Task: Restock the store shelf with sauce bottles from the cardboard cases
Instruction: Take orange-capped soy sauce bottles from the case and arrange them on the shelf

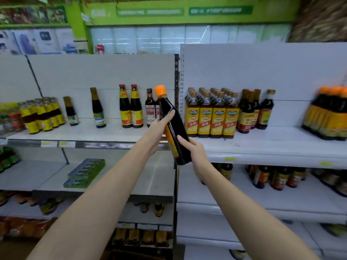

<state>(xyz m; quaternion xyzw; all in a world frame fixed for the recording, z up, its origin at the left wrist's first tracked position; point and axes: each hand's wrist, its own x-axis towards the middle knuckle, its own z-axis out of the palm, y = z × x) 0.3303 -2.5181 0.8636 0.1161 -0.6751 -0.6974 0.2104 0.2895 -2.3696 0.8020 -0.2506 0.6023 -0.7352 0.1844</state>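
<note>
Both hands hold one dark sauce bottle (173,126) with an orange cap (160,90) in front of the shelves. The bottle is tilted, the cap up and leaning to the left, the base lower and to the right. The left hand (159,126) has its grip closed on the upper body of the bottle, with the fingers curled around the shoulder. The right hand (195,151) has its grip closed on the lower part, near the base — the thumb lies over the dark side.

The bottle is in the air, in front of the upright post (176,76) between two shelf bays, not standing on any board. Behind it, on the left shelf (75,134), stand two red-capped bottles with yellow labels (131,107) and some single bottles well apart. On the right shelf (272,141) stands a wrapped pack of yellow-labelled bottles (212,117) — just beside it, a few darker bottles (253,111).
</note>
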